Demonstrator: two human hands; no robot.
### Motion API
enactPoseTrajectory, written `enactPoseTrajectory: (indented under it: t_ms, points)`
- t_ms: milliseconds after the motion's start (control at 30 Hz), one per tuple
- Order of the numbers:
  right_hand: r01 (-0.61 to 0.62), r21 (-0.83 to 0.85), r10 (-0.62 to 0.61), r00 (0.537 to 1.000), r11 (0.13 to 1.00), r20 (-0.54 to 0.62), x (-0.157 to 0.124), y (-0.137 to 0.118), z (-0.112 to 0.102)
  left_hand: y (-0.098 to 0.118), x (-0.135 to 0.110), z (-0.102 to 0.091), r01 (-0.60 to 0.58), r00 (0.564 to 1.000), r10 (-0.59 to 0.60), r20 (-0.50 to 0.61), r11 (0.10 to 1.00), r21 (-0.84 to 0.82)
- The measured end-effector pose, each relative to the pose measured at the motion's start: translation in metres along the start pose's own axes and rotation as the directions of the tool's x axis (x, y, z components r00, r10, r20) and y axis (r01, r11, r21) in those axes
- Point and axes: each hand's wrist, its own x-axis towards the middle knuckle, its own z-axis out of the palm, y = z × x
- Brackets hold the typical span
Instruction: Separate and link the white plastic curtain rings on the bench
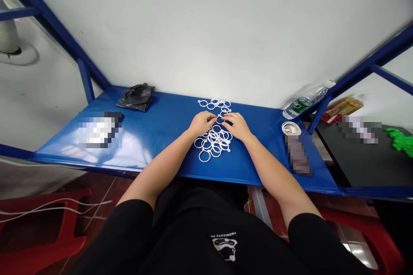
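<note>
**Both hands in close over the white rings, dead centre of the table!**
The left hand and right hand are curled down and almost meeting over the white plastic rings, which sit in a tangled-looking strip up the middle of the blue table top, with a big cluster below the hands and a smaller run above. Is either hand actually pinching a ring? Too small to call from up here. Off to the left, a black plastic bag; over on the right, a water bottle lying near a white coil.
</note>
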Motion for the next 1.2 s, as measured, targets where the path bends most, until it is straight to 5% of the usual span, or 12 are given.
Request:
enactPoseTrajectory:
  t_ms: [233, 400, 567, 700, 967, 1200]
  points:
    - [0.051, -0.027, -0.047, 0.991, 0.998, 0.124, 0.002, -0.003, 0.006, -0.008, 0.000, 0.006, -0.032, 0.999, 0.032, 0.001, 0.994, 0.104]
    - [0.086, 0.047, -0.088, 0.995, 0.995, 0.048, 0.003, -0.007, 0.005, -0.014, 0.001, 0.007, -0.020, 1.000, 0.022, -0.017, 0.991, 0.132]
    - [0.007, -0.073, -0.002, 0.998, 0.997, 0.066, 0.001, -0.005, 0.007, -0.015, 0.001, 0.005, -0.015, 1.000, 0.015, 0.000, 0.989, 0.144]
    - [-0.003, -0.060, 0.008, 0.997, 0.998, 0.077, 0.000, -0.003, 0.004, -0.013, 0.002, 0.004, -0.008, 1.000, 0.007, 0.011, 0.992, 0.122]
    - [0.181, 0.184, -0.178, 0.984, 0.966, -0.032, -0.002, -0.023, -0.003, -0.007, 0.003, 0.001, -0.047, 0.998, 0.042, -0.048, 0.994, -0.102]
    - [0.077, 0.177, -0.066, 0.996, 0.981, -0.065, -0.005, -0.024, -0.002, 0.005, 0.000, -0.003, -0.103, 0.990, 0.086, -0.109, 0.981, -0.165]
